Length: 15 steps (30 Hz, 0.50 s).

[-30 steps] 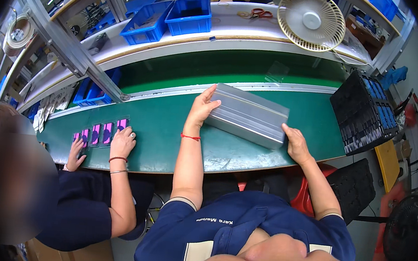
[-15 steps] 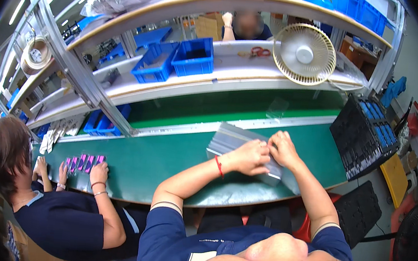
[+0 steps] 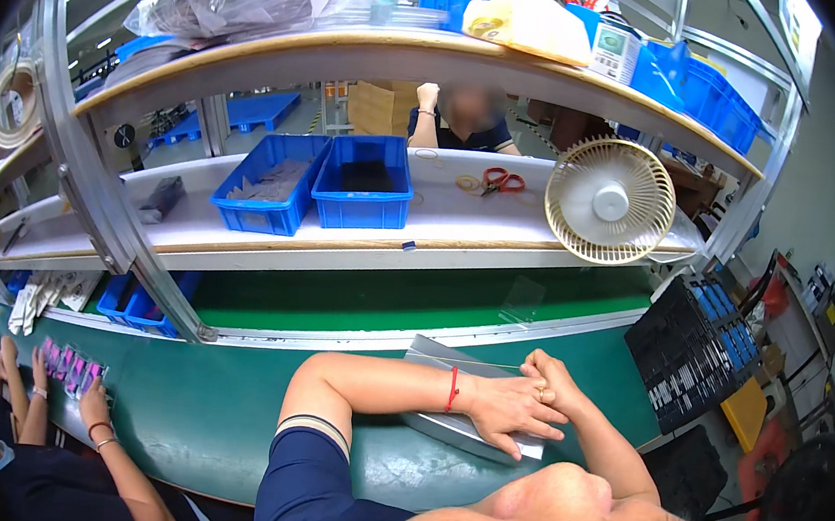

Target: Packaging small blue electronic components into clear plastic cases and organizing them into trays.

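Observation:
A stack of greyish, translucent flat sheets lies on the green bench in front of me. My left hand rests across its right part, fingers stretched out and flat, a red cord round the wrist. Just beyond it, my right hand is closed at the far right side of the stack, partly overlapped by the left. A thin, tan rubber band runs taut from the stack's far left corner toward the right hand's curled fingers. The fingertips themselves are partly hidden.
Blue bins, red-handled scissors and a fan occupy the shelf beyond. A black rack stands at the bench's right. A co-worker's hand is beside pink-and-black pieces at left. Another person sits behind the shelf.
The view has tilted upward, so the shelf shows more fully. My left hand has gone from curled fingers to lying flat on the stack. My right hand stays closed beside it.

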Tool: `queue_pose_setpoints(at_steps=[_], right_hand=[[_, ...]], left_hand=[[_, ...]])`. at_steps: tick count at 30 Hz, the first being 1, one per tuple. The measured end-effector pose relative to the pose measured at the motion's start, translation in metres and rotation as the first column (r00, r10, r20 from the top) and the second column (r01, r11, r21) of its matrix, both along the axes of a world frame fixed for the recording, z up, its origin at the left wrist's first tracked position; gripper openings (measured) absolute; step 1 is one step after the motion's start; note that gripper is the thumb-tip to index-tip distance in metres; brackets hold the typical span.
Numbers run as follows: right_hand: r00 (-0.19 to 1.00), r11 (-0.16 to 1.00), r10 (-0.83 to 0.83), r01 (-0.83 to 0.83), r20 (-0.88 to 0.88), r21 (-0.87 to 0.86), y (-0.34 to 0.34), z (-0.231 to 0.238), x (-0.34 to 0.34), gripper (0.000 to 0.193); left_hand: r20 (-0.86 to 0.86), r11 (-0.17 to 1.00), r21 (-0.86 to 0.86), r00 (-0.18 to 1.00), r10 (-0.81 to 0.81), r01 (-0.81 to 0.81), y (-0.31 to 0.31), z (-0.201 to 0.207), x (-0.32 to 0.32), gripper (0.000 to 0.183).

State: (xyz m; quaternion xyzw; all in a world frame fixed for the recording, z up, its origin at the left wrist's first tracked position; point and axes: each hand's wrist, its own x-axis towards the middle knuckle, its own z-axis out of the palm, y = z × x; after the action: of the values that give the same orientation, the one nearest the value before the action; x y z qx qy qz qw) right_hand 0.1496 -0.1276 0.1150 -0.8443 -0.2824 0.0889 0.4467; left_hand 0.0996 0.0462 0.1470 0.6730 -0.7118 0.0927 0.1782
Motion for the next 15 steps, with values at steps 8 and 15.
queue_pose_setpoints(at_steps=[8, 15], right_hand=[[0.989, 0.998, -0.003, -0.007, -0.148, -0.066, 0.012, 0.013, 0.031, 0.017], [0.987, 0.998, 0.015, -0.025, -0.162, -0.062, 0.002, 0.041, 0.03, 0.013]], left_hand=[[-0.093, 0.986, 0.022, 0.981, 0.17, -0.168, -0.014, -0.021, -0.003, 0.078], [-0.105, 0.97, -0.016, 0.965, 0.241, -0.244, -0.024, -0.022, -0.015, 0.063]])
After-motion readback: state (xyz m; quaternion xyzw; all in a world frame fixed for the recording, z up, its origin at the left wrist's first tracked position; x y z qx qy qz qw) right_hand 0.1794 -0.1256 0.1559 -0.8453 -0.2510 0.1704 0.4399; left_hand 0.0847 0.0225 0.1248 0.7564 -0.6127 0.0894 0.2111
